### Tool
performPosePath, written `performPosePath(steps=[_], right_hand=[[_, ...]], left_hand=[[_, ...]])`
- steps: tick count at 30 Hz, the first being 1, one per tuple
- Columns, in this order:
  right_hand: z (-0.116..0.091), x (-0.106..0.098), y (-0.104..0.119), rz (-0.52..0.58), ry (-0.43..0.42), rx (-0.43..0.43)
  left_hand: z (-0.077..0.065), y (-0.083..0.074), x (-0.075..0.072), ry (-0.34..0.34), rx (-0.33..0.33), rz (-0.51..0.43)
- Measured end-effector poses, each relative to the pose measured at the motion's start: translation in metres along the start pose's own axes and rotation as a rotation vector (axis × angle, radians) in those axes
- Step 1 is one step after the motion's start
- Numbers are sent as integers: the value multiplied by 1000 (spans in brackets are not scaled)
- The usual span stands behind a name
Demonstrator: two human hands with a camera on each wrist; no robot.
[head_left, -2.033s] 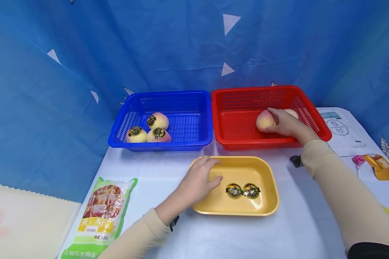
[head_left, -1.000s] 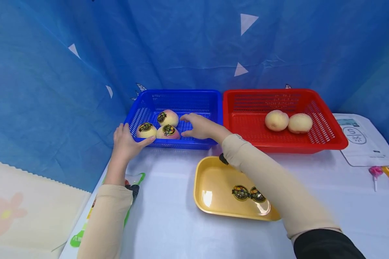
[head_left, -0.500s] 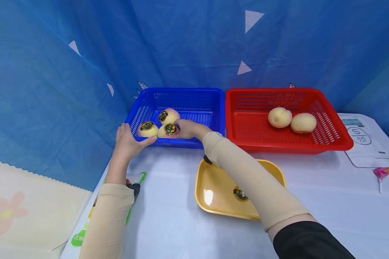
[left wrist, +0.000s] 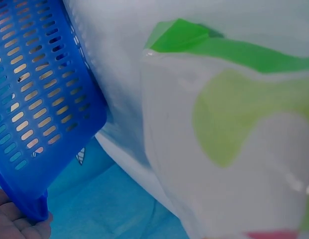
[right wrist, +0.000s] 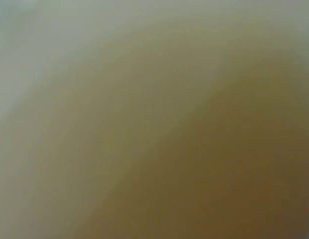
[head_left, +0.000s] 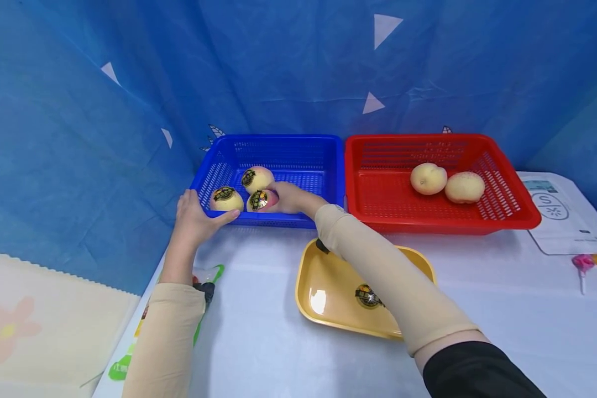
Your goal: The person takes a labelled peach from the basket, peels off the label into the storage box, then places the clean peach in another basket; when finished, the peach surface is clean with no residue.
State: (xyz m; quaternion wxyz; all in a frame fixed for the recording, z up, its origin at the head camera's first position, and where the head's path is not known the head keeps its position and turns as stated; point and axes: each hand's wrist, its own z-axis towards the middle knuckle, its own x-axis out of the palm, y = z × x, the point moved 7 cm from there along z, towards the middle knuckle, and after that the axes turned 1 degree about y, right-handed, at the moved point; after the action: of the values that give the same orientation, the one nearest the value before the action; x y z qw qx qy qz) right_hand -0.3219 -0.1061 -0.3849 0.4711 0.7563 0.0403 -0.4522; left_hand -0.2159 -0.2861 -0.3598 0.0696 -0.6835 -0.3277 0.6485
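Observation:
In the head view, my right hand (head_left: 293, 200) reaches into the blue basket (head_left: 298, 139) and grips a peach (head_left: 261, 202) from its right side. That peach bears a black-and-gold label. Two more labelled peaches, one in the front left corner (head_left: 226, 199) and one behind (head_left: 257, 179), lie beside it. My left hand (head_left: 193, 221) holds the basket's front left corner, thumb along the front rim. The left wrist view shows curled fingers (left wrist: 20, 221) at the basket's rim. The right wrist view is only a brownish blur.
Right of the blue basket stands a red basket (head_left: 378, 190) with two unlabelled peaches (head_left: 428, 178). A yellow tray (head_left: 323, 282) with a round label (head_left: 367, 297) sits under my right forearm. A green-edged food bag (left wrist: 234, 114) lies by my left forearm. A lollipop (head_left: 583, 263) lies far right.
My right hand left a peach in the red basket, moved left to the blue one and took hold of the front peach, which has turned slightly. My left hand moved from the tray to the blue basket's corner.

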Motion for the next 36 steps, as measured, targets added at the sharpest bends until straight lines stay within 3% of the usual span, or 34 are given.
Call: performPosePath(steps=[4, 7, 15, 24, 30, 36], right_hand=[[-3, -8, -2, -89, -29, -2], [-11, -16, -5, -91, -52, 26], [-46, -49, -11, 132, -145, 46], [-111, -79, -22, 339, -165, -11], [-154, -85, -32, 379, -154, -58], [-189, -83, -37, 467, -150, -107]], left_hand=[[2, -3, 1, 3, 10, 5], [2, -4, 1, 2, 9, 8], [0, -6, 0, -9, 1, 1], [-5, -10, 0, -21, 6, 21], [-13, -25, -2, -80, 92, 45], [-31, -63, 7, -136, 254, 39]])
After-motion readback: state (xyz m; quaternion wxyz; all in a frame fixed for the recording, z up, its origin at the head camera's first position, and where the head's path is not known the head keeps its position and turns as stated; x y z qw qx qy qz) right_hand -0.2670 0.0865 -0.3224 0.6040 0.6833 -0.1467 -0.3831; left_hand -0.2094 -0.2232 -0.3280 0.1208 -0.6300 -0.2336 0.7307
